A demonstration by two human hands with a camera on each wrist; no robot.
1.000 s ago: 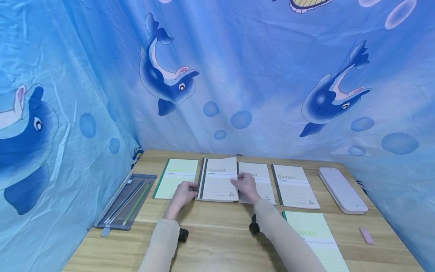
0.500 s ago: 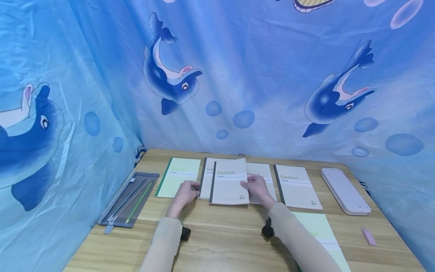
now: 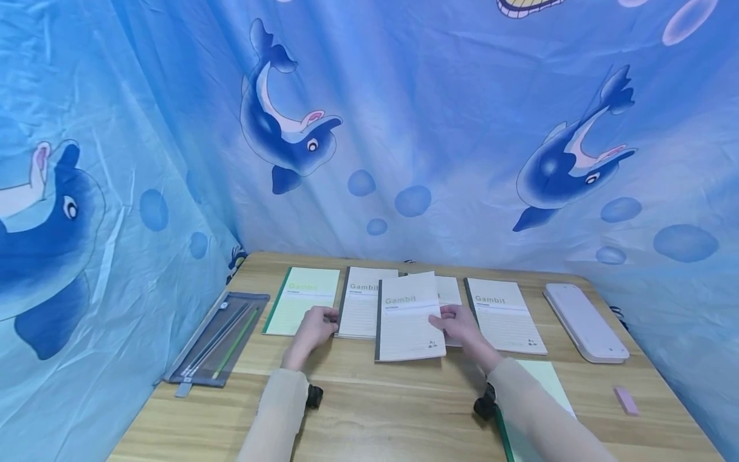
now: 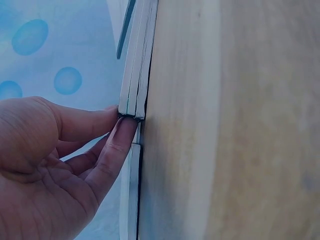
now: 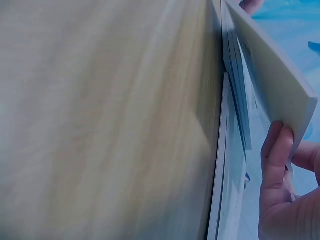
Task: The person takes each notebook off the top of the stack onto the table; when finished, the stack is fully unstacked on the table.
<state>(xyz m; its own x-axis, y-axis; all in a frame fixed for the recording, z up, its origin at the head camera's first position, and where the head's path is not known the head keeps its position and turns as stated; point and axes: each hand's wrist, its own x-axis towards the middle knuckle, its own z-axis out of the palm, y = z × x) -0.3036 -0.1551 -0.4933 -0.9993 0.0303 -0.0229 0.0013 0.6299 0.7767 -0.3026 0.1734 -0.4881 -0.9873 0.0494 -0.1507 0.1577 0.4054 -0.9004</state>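
Note:
My right hand (image 3: 458,324) pinches a white "Gambit" notebook (image 3: 408,327) by its right edge, thumb on the cover and fingers beneath. That notebook is raised and tilted, as the right wrist view also shows. It partly covers two white notebooks lying behind it. At the left one, a stack of notebooks (image 3: 364,314), my left hand (image 3: 312,330) holds the dark spine edge. In the left wrist view, the thumb and a finger of that hand meet at the end of the stack (image 4: 134,75). Left of it lies a green-spined notebook (image 3: 303,301).
Another white notebook (image 3: 505,314) lies to the right, with a pale pencil case (image 3: 586,323) beyond it. A pink eraser (image 3: 626,400) sits near the right edge. My right forearm partly covers a green notebook (image 3: 545,378). A mesh pouch (image 3: 231,314) with pencils lies at left.
The right hand has drawn the top white notebook off the stack, rightward and toward me, uncovering the notebook beneath. My left hand has stayed at the stack's spine.

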